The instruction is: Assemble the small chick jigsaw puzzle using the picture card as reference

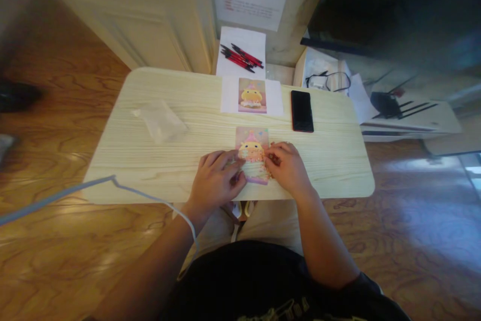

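Find the picture panel (252,153) flat on the table (330,166), on the near side of the printed sheet (278,98) and roughly in line with it. Probably a small jigsaw, judging by the broken-up look of the middle; too blurred for counting pieces. Note the left hand (216,178) at the panel, near side of the sheet and toward its left: fingers bent, thumb a little apart from forefinger, cannot tell of anything gripped. Note the right hand (289,168) at the panel too, near side of the sheet and toward its right: fingertips bunched narrow, cannot tell of a piece between them. For clean work, best to steady the panel lightly with the left fingers, pressing down rather than sideways, so as not to buckle any joined part. With the right, turn a piece to match before lowering, then press flat from above. Compare often with the yellow figure (251,96) printed on the sheet. Avoid brushing the small bits (269,175) beside the right fingers. Leave alone the phone (302,111), just right of the sheet.
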`<state>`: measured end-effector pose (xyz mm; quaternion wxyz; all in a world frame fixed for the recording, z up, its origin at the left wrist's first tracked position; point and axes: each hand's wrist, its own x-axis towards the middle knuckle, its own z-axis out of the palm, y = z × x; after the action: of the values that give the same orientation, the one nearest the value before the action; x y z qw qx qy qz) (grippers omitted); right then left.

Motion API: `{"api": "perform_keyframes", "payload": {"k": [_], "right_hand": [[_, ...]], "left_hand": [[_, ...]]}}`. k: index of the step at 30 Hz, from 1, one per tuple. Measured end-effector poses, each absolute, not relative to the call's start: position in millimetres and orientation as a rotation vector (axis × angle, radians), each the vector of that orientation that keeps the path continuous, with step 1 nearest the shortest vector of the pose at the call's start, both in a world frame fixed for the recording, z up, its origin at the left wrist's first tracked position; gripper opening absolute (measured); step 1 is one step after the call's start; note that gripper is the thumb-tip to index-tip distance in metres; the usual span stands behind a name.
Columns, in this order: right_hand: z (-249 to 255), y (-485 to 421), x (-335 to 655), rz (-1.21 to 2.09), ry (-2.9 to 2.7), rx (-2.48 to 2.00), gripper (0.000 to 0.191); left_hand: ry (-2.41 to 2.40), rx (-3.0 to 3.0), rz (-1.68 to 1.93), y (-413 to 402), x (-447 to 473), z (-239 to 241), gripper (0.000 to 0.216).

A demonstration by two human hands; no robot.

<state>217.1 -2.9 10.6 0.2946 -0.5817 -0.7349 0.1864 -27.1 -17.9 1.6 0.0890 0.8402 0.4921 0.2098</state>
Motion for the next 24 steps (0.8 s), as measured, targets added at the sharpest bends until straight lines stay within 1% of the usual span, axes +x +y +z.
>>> {"api": "perform_keyframes", "payload": {"k": [8,12,17,24], "right_hand": [[16.1,2.9,218.8,0.569,-1.972,-1.557,0.015],[20.8,5.9,223.7,0.604,-1.994,-1.559,0.026],[18.6,6.7,227.2,0.598,-2.018,-1.575,0.022],[18.1,7.9,227.3,0.629,-2.059,-1.58,0.031]], "left_hand": [[1.447,2.491,0.613,-16.6,-27.7,1.8,0.03],[1.436,2.479,0.563,-16.8,-27.0,4.8,0.042],[1.137,2.568,0.469,-14.1,-27.0,8.6,0.061],[1.074,2.572,0.399,-10.2,-24.3,8.8,0.067]]}}
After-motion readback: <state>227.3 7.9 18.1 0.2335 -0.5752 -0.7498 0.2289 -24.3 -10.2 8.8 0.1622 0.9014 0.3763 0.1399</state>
